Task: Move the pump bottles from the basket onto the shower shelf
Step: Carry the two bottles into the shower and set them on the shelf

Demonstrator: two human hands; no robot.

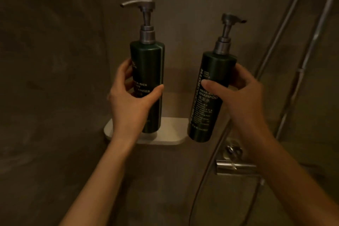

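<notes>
Fingers (126, 73) curled round two dark green pump bottles above a pale shower shelf (170, 134).

Left hand (134, 97) at 9 o'clock, thumb and fingers clamped on the cleanser bottle (148, 71), upright, base on or just over the shelf's left part, nozzle aimed toward 9 o'clock. Right hand (242, 93) at 3 o'clock, thumb across the label and fingers behind, gripping the shampoo bottle (211, 97), tilted with top toward 1 o'clock, base at the shelf's right end, contact impossible to tell. Chrome mixer valve (233, 165) at 5 o'clock, hose (207, 170) below, shower rail (311, 46) at 2 o'clock.
</notes>
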